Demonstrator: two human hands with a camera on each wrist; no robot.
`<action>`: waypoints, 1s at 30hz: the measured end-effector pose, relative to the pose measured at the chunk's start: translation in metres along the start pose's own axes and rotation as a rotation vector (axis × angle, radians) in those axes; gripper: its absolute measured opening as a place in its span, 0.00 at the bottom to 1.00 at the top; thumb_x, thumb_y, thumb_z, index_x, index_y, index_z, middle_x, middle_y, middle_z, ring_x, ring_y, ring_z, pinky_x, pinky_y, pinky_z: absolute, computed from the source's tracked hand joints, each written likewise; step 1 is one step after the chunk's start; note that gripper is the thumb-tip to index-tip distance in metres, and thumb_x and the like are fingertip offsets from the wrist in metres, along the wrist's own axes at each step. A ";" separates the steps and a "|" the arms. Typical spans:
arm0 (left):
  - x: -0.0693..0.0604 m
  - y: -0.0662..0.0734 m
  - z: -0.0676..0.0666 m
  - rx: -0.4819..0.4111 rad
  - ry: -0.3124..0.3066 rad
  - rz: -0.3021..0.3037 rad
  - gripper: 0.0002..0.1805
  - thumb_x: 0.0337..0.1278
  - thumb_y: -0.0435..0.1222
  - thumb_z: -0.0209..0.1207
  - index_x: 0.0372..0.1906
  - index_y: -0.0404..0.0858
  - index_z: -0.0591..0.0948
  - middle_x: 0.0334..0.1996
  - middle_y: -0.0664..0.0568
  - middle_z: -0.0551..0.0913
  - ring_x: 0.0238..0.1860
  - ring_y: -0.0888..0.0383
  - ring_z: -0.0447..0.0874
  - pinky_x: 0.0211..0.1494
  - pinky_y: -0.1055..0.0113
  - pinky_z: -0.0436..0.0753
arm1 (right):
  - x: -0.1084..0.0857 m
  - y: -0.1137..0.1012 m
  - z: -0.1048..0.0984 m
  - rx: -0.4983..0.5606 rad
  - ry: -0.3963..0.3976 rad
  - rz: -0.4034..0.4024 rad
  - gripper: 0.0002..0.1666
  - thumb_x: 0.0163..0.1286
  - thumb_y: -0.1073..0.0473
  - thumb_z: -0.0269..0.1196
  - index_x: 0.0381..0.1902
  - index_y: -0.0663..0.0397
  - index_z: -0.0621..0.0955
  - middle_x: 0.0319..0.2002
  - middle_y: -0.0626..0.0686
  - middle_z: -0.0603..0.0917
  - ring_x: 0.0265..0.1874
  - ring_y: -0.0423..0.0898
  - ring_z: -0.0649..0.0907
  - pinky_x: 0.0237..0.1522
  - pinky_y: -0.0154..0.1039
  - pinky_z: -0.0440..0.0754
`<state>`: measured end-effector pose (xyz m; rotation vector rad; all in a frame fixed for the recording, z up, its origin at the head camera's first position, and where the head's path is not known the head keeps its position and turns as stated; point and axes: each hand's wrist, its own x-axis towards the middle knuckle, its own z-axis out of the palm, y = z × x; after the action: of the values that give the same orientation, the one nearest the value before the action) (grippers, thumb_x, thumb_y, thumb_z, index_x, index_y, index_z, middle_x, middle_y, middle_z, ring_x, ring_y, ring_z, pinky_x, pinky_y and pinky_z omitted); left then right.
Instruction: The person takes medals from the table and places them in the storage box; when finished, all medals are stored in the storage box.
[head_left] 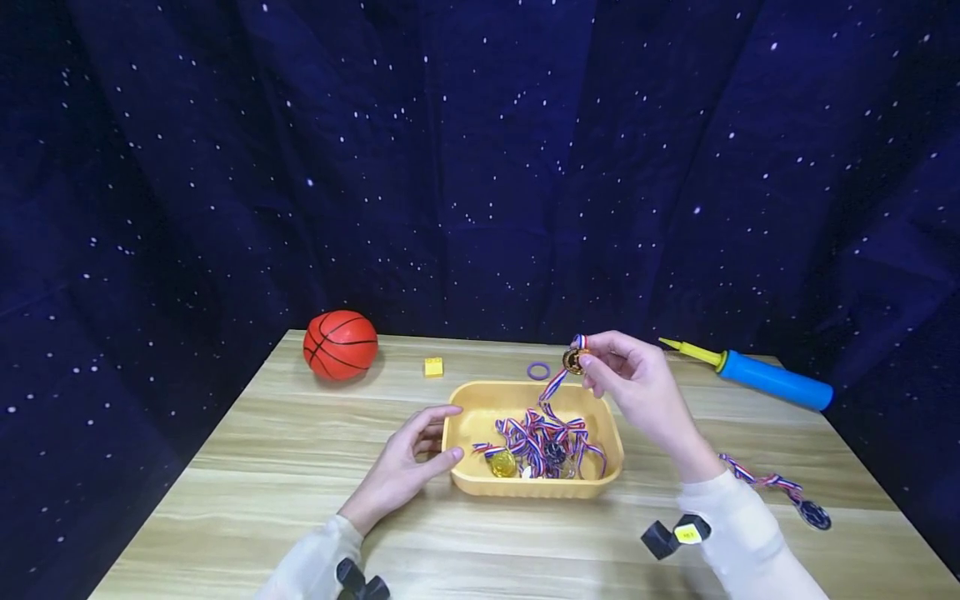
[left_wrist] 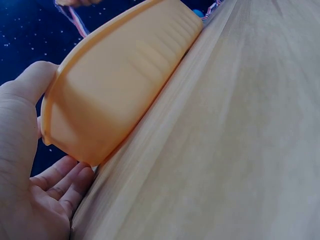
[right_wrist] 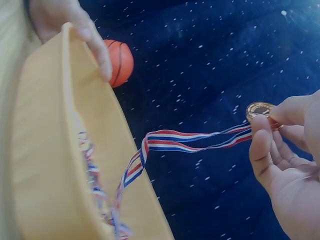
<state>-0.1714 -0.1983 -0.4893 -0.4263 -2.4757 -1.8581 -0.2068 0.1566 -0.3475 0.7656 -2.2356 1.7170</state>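
Note:
A bronze-coloured medal (head_left: 573,360) is pinched between thumb and fingers of my right hand (head_left: 637,383), above the back right of a yellow plastic basin (head_left: 525,487). Its red, white and blue ribbon (right_wrist: 182,135) hangs down into the basin. Inside lies a tangle of striped ribbons (head_left: 536,437) with a gold medal (head_left: 502,463) and a dark silvery medal (head_left: 555,452). My left hand (head_left: 405,462) holds the basin's left end, thumb and index finger over the rim. The other left fingers (left_wrist: 75,187) rest low against the outer wall.
A dark medal (head_left: 813,514) with its ribbon lies on the wooden table (head_left: 247,492) at the right. Behind it is a blue and yellow hand pump (head_left: 772,381). Along the back are a small basketball (head_left: 341,345), a yellow toy brick (head_left: 433,367) and a purple ring (head_left: 538,363).

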 end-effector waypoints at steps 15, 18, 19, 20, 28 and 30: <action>-0.001 0.001 0.000 0.003 -0.003 -0.001 0.33 0.71 0.42 0.75 0.77 0.57 0.78 0.67 0.43 0.84 0.64 0.44 0.85 0.72 0.45 0.83 | -0.015 0.034 0.030 -0.099 -0.309 0.144 0.08 0.79 0.66 0.69 0.52 0.63 0.89 0.42 0.55 0.92 0.40 0.47 0.90 0.45 0.36 0.89; 0.000 0.000 0.000 0.005 -0.004 -0.002 0.33 0.71 0.42 0.75 0.77 0.58 0.78 0.67 0.43 0.84 0.64 0.44 0.85 0.72 0.45 0.83 | -0.016 0.038 0.036 -0.106 -0.329 0.132 0.08 0.77 0.66 0.72 0.51 0.61 0.90 0.40 0.54 0.92 0.39 0.46 0.89 0.43 0.35 0.88; 0.000 0.000 0.000 0.006 -0.005 -0.002 0.33 0.71 0.42 0.75 0.77 0.57 0.78 0.67 0.43 0.84 0.64 0.44 0.85 0.72 0.45 0.83 | -0.016 0.039 0.038 -0.095 -0.332 0.142 0.08 0.76 0.66 0.72 0.51 0.62 0.89 0.40 0.54 0.92 0.37 0.47 0.89 0.42 0.36 0.89; 0.001 0.000 0.000 0.006 -0.006 -0.003 0.33 0.71 0.42 0.75 0.77 0.57 0.78 0.67 0.43 0.84 0.64 0.44 0.85 0.72 0.45 0.83 | -0.016 0.040 0.039 -0.083 -0.335 0.152 0.09 0.75 0.67 0.72 0.51 0.63 0.89 0.39 0.55 0.92 0.36 0.48 0.89 0.40 0.37 0.90; 0.000 0.001 0.000 0.005 -0.005 0.002 0.33 0.71 0.42 0.75 0.77 0.57 0.78 0.67 0.43 0.84 0.64 0.44 0.85 0.72 0.44 0.82 | -0.020 0.049 0.048 -0.017 -0.367 0.209 0.10 0.73 0.72 0.72 0.50 0.67 0.86 0.37 0.58 0.91 0.33 0.54 0.91 0.38 0.47 0.94; 0.000 0.001 0.000 0.006 -0.006 0.006 0.33 0.71 0.42 0.75 0.77 0.57 0.78 0.67 0.42 0.84 0.64 0.44 0.85 0.72 0.44 0.82 | -0.022 0.051 0.050 -0.019 -0.382 0.213 0.09 0.73 0.73 0.72 0.49 0.67 0.87 0.37 0.58 0.91 0.32 0.54 0.91 0.38 0.48 0.94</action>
<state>-0.1711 -0.1985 -0.4882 -0.4387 -2.4804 -1.8496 -0.2085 0.1245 -0.4145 0.9495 -2.6673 1.7597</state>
